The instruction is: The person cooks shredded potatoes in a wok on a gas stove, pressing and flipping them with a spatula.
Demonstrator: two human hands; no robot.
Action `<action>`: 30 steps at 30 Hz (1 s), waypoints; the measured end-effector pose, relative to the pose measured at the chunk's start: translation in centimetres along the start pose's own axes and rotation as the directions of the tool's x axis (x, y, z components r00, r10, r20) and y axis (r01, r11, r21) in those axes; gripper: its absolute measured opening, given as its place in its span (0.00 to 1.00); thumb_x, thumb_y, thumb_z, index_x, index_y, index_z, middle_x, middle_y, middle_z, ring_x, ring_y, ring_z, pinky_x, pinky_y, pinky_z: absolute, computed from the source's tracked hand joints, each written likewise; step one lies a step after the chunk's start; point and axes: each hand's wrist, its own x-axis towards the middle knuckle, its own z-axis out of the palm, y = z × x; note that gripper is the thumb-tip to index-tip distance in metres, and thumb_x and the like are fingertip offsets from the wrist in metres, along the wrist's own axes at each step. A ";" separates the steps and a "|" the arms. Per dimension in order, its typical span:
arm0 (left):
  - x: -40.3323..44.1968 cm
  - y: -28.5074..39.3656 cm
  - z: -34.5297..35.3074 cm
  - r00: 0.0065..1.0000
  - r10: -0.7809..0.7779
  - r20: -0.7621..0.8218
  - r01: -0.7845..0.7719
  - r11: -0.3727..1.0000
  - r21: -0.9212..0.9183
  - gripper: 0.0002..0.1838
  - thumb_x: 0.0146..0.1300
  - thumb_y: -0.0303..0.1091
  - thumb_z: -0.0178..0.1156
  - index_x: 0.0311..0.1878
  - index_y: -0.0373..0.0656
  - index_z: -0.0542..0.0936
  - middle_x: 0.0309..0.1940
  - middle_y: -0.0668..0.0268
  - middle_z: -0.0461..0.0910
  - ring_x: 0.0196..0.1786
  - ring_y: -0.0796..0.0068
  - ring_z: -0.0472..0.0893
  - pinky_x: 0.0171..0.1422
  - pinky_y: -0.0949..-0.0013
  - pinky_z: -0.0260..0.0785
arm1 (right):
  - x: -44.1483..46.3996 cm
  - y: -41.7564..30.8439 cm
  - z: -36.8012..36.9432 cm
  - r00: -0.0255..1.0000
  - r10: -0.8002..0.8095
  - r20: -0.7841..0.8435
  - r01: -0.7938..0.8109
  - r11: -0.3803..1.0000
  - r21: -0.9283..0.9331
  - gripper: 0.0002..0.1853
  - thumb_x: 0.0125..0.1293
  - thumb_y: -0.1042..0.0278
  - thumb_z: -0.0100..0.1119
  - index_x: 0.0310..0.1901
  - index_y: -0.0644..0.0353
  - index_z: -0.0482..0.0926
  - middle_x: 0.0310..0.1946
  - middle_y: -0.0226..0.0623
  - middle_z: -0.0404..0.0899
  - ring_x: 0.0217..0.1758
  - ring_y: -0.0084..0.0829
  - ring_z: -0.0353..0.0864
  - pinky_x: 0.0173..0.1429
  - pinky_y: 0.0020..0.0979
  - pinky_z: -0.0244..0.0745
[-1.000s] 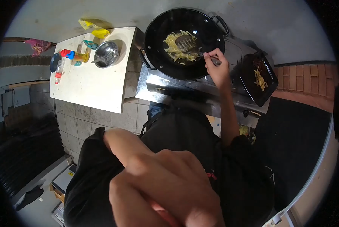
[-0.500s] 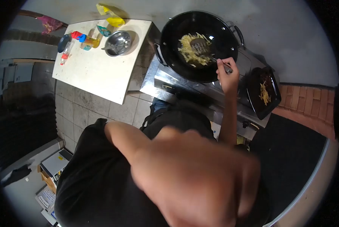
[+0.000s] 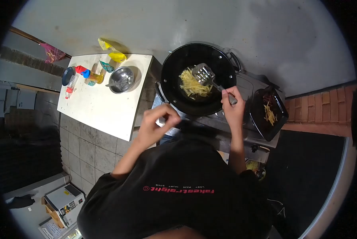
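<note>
My right hand (image 3: 233, 107) is closed on the grey handle of a slotted turner (image 3: 204, 74). The turner's metal head rests over a heap of pale yellow shredded food (image 3: 192, 88) inside a black wok (image 3: 174, 65). The shreds look like thin-cut potato. Close to the wok's left handle, my left hand (image 3: 152, 125) hangs above the front edge of the stove (image 3: 214, 123). Its fingers are curled in toward the thumb, and nothing shows in them. It appears apart from the wok.
Right of the wok, a black tray (image 3: 280, 113) holds yellow strips and darker pieces. On the white table (image 3: 106, 113) at left stand a steel bowl (image 3: 126, 75) with a spoon, several bottles and a yellow packet (image 3: 116, 55). A grey wall rises behind the stove.
My left hand has come down from close to the camera to beside the wok. The turner has shifted within the wok, its head now tilted over the shreds. The view has tipped upward.
</note>
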 end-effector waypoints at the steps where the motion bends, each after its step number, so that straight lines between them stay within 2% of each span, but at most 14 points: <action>1: -0.3 -1.5 -0.3 0.992 -0.112 -0.063 0.110 0.993 -0.029 0.04 0.68 0.24 0.63 0.36 0.35 0.80 0.32 0.64 0.82 0.37 0.75 0.83 0.42 0.72 0.73 | -0.1 0.2 0.2 0.997 0.072 0.009 -0.072 0.996 0.057 0.10 0.73 0.70 0.62 0.35 0.63 0.74 0.18 0.30 0.73 0.23 0.15 0.68 0.29 0.25 0.64; 2: -0.5 -3.0 -0.5 0.967 -0.223 -0.122 0.217 0.974 -0.065 0.04 0.70 0.25 0.62 0.38 0.34 0.79 0.32 0.66 0.82 0.37 0.77 0.82 0.43 0.73 0.73 | -0.2 0.4 0.4 0.997 0.071 0.011 -0.072 0.996 0.056 0.10 0.73 0.70 0.62 0.35 0.63 0.74 0.18 0.30 0.73 0.23 0.15 0.68 0.29 0.25 0.64; 5: -0.5 -5.9 -1.0 0.908 -0.359 -0.215 0.345 0.933 -0.100 0.05 0.73 0.26 0.60 0.46 0.34 0.79 0.36 0.66 0.81 0.41 0.77 0.82 0.48 0.72 0.74 | -0.5 0.7 1.3 0.977 0.207 0.052 -0.211 0.973 0.095 0.10 0.74 0.69 0.61 0.34 0.61 0.74 0.18 0.26 0.74 0.19 0.13 0.70 0.24 0.23 0.62; 6: -0.4 -6.5 -0.9 0.907 -0.362 -0.215 0.348 0.932 -0.102 0.05 0.73 0.26 0.60 0.46 0.34 0.79 0.36 0.66 0.81 0.41 0.77 0.82 0.48 0.72 0.74 | -0.6 0.7 1.6 0.976 0.209 0.054 -0.213 0.973 0.092 0.10 0.74 0.69 0.61 0.34 0.61 0.74 0.18 0.26 0.74 0.19 0.13 0.70 0.24 0.23 0.62; 8: 0.2 -7.4 -0.5 0.923 -0.180 -0.341 0.228 0.968 0.106 0.09 0.72 0.26 0.60 0.53 0.37 0.77 0.43 0.65 0.81 0.47 0.75 0.81 0.57 0.70 0.74 | -0.7 0.8 2.0 0.957 0.269 0.108 -0.283 0.949 0.137 0.11 0.75 0.68 0.61 0.34 0.61 0.74 0.17 0.25 0.73 0.19 0.14 0.71 0.24 0.23 0.62; 9: 0.0 -7.8 -0.6 0.929 -0.205 -0.307 0.243 0.966 0.089 0.14 0.72 0.25 0.60 0.59 0.37 0.75 0.53 0.60 0.78 0.57 0.71 0.79 0.63 0.66 0.73 | -0.6 1.0 2.2 0.955 0.276 0.109 -0.291 0.945 0.151 0.12 0.75 0.68 0.61 0.33 0.60 0.74 0.17 0.25 0.73 0.19 0.14 0.71 0.23 0.23 0.62; 12: 0.1 -8.1 0.1 0.923 -0.121 -0.366 0.204 0.959 0.198 0.18 0.70 0.26 0.61 0.62 0.37 0.74 0.60 0.57 0.74 0.63 0.65 0.77 0.66 0.63 0.72 | -0.4 1.7 2.2 0.970 0.233 0.077 -0.240 0.965 0.105 0.12 0.75 0.67 0.60 0.32 0.60 0.74 0.17 0.25 0.73 0.19 0.14 0.72 0.24 0.24 0.63; 13: 0.1 -8.0 -0.1 0.933 -0.144 -0.329 0.236 0.937 0.259 0.22 0.70 0.30 0.62 0.65 0.36 0.73 0.66 0.54 0.70 0.67 0.59 0.74 0.68 0.59 0.71 | -0.3 1.6 2.0 0.970 0.232 0.075 -0.238 0.966 0.102 0.12 0.75 0.67 0.60 0.32 0.60 0.74 0.17 0.25 0.73 0.19 0.14 0.72 0.24 0.24 0.63; 15: -0.2 -8.2 0.1 0.931 -0.170 -0.322 0.267 0.919 0.289 0.23 0.70 0.31 0.63 0.65 0.36 0.73 0.67 0.53 0.69 0.69 0.57 0.73 0.70 0.58 0.69 | -0.1 0.8 1.7 0.946 0.319 0.062 -0.324 0.943 0.078 0.13 0.75 0.67 0.60 0.32 0.61 0.73 0.16 0.26 0.73 0.20 0.15 0.73 0.25 0.24 0.65; 17: 0.0 -8.9 0.3 0.931 -0.178 -0.320 0.284 0.902 0.326 0.24 0.70 0.33 0.63 0.66 0.36 0.72 0.68 0.52 0.69 0.70 0.55 0.72 0.72 0.56 0.68 | -0.2 1.0 1.9 0.958 0.286 0.038 -0.288 0.954 0.081 0.13 0.75 0.68 0.60 0.32 0.61 0.73 0.16 0.27 0.73 0.20 0.15 0.73 0.25 0.25 0.65; 19: -0.4 -9.6 0.4 0.933 -0.193 -0.302 0.297 0.889 0.348 0.28 0.70 0.40 0.64 0.67 0.35 0.71 0.71 0.50 0.66 0.72 0.46 0.70 0.74 0.54 0.64 | -0.4 0.9 2.4 0.965 0.263 0.020 -0.263 0.961 0.088 0.13 0.74 0.68 0.60 0.32 0.62 0.73 0.16 0.27 0.72 0.20 0.15 0.73 0.26 0.25 0.65; 22: -0.5 -9.6 0.3 0.943 -0.197 -0.269 0.297 0.865 0.405 0.29 0.71 0.41 0.64 0.68 0.34 0.70 0.72 0.49 0.65 0.73 0.46 0.69 0.75 0.54 0.64 | -0.5 0.7 2.3 0.959 0.276 0.064 -0.280 0.959 0.050 0.12 0.74 0.69 0.61 0.33 0.63 0.73 0.17 0.30 0.73 0.22 0.17 0.75 0.28 0.27 0.66; 28: -0.7 -9.8 0.1 0.956 -0.166 -0.241 0.259 0.862 0.435 0.31 0.71 0.42 0.63 0.70 0.34 0.67 0.72 0.48 0.65 0.74 0.45 0.68 0.76 0.54 0.63 | 0.2 -2.5 0.9 0.998 -0.001 0.068 0.008 0.994 -0.108 0.06 0.70 0.72 0.62 0.39 0.64 0.76 0.25 0.41 0.77 0.28 0.33 0.81 0.37 0.32 0.73; 30: -0.7 -9.4 0.1 0.954 -0.184 -0.236 0.271 0.865 0.423 0.32 0.71 0.42 0.63 0.70 0.34 0.67 0.72 0.48 0.65 0.74 0.45 0.68 0.76 0.54 0.62 | 1.1 -3.0 0.2 0.966 -0.233 0.108 0.248 0.956 -0.157 0.04 0.69 0.75 0.61 0.41 0.64 0.77 0.31 0.45 0.79 0.33 0.43 0.81 0.42 0.35 0.75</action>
